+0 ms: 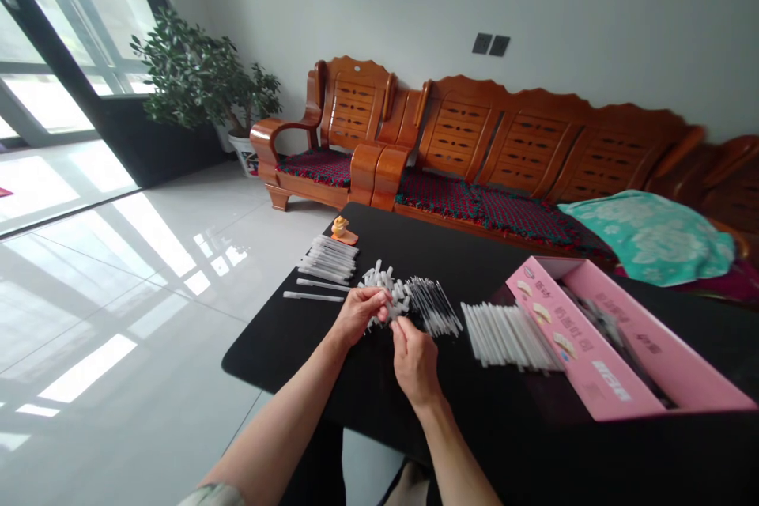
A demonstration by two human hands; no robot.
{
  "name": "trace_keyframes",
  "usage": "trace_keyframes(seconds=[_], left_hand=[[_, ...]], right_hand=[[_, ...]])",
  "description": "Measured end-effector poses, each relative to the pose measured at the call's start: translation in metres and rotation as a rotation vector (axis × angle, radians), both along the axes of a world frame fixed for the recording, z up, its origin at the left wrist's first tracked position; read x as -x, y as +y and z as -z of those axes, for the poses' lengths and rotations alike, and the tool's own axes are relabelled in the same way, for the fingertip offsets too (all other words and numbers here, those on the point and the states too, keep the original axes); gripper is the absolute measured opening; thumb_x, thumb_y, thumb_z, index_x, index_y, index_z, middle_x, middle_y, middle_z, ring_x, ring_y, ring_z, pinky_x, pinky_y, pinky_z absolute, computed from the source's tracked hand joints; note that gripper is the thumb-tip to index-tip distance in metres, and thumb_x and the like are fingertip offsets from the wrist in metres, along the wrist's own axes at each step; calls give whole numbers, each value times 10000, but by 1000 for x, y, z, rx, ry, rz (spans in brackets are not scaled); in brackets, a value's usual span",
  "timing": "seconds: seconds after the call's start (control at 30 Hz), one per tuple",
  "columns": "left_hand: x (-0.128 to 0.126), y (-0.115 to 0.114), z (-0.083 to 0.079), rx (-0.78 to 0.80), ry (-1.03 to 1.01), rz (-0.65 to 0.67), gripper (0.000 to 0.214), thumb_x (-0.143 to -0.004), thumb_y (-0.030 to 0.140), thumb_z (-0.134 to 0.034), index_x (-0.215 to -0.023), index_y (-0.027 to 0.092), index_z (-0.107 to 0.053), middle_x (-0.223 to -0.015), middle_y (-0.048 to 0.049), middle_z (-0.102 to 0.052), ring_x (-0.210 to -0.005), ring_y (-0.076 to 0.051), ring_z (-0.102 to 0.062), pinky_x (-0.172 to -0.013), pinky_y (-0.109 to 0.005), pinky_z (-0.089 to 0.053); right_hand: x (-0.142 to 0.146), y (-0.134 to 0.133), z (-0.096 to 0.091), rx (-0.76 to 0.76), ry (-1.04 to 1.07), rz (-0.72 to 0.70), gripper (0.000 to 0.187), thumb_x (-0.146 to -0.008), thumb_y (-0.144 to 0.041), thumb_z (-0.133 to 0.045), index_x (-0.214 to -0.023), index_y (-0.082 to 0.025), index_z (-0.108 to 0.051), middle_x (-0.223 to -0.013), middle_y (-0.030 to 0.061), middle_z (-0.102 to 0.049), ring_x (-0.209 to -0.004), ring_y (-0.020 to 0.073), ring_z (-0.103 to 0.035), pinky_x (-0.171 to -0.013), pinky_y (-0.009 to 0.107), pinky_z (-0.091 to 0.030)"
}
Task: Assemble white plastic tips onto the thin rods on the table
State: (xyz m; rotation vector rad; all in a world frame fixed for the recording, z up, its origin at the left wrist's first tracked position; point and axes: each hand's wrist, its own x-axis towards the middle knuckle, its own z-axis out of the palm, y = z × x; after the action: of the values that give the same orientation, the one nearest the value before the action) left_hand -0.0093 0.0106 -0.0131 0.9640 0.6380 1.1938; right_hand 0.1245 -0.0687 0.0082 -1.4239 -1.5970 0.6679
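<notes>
My left hand (359,315) hovers at the near edge of a heap of small white plastic pieces (384,288) and grips a white piece between its fingers. My right hand (415,364) is just below it, fingertips pinched close to the left fingers; whatever they hold is too small to see. Beyond the hands lies a bunch of thin dark-tipped white sticks (432,307). To the left are a stack of white tubes (328,259) and two loose tubes (313,296). A wider row of white tubes (507,336) lies to the right. All of this rests on a black table (285,352).
A pink cardboard box (617,352) stands open at the table's right. A small orange figurine (341,229) sits at the far end. Behind the table is a wooden sofa (504,142) with a teal cloth (649,237). A potted plant (202,79) stands by the window, above a tiled floor.
</notes>
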Motion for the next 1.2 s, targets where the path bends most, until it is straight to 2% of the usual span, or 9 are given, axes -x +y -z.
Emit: trace_keyframes(seconds=[0.1,0.17,0.3,0.43,0.6,0.77,0.9,1.03,1.2], left_hand=[[5,8,-1,32,-82,-179,317,-720,406,-792,-790,107,-711,-595,-1,-617,-474,-56,-489,-499,-178,-403],[10,12,-3,34,-131,-282,323,-700,411,-803,-788,117,-702,-657,-1,-631,-502,-46,-491,-503,-163,-402],[11,8,-5,-21,52,-194,348,-750,435,-752,-883,115,-717,-687,-22,-651,-518,-87,-541,-515,-203,-440],[6,0,0,-164,436,-267,360,-783,446,-710,-977,143,-722,-587,10,-615,-441,-104,-508,-467,-219,-384],[5,2,8,-402,861,-419,222,-776,370,-728,-916,199,-748,-587,25,-597,-513,-108,-494,-570,-223,-383],[4,3,8,-494,921,-449,221,-786,326,-720,-974,210,-739,-703,5,-621,-567,-116,-511,-621,-234,-410],[4,1,6,-502,944,-482,208,-813,340,-690,-967,208,-734,-710,1,-612,-574,-119,-516,-621,-235,-413],[4,1,7,-506,942,-500,187,-834,325,-667,-960,206,-734,-718,-5,-610,-596,-124,-532,-635,-236,-411],[8,1,6,-439,1021,-598,168,-871,295,-602,-931,210,-734,-802,-31,-648,-638,-140,-563,-654,-252,-412]], right_hand=[[5,-4,-1,-110,-314,57,402,-987,-371,-339,-840,-172,-656,-590,42,-588,-514,121,-495,-539,235,-299],[10,-9,1,-52,-233,-41,421,-995,-389,-339,-809,-176,-652,-581,24,-569,-516,116,-476,-535,232,-302],[13,-15,5,94,134,-121,443,-974,-496,-378,-864,-172,-660,-539,-25,-481,-493,110,-405,-481,224,-292],[-8,-12,5,66,137,49,474,-955,-535,-370,-1014,-164,-659,-593,2,-557,-527,135,-470,-499,235,-342],[-66,-6,9,-37,-236,357,384,-912,-469,-450,-928,-174,-695,-724,74,-681,-629,179,-587,-608,270,-375],[-132,9,17,-149,-617,737,366,-922,-430,-458,-868,-178,-719,-703,97,-686,-551,167,-532,-540,286,-251],[-164,20,20,-225,-887,776,358,-938,-366,-436,-804,-160,-696,-691,98,-642,-545,162,-494,-534,302,-215],[-159,25,20,-381,-882,772,328,-940,-358,-459,-826,-152,-687,-713,95,-642,-627,186,-540,-579,300,-293],[-114,23,30,-513,-665,679,341,-978,-339,-430,-888,-145,-696,-748,93,-693,-653,177,-602,-626,279,-371]])
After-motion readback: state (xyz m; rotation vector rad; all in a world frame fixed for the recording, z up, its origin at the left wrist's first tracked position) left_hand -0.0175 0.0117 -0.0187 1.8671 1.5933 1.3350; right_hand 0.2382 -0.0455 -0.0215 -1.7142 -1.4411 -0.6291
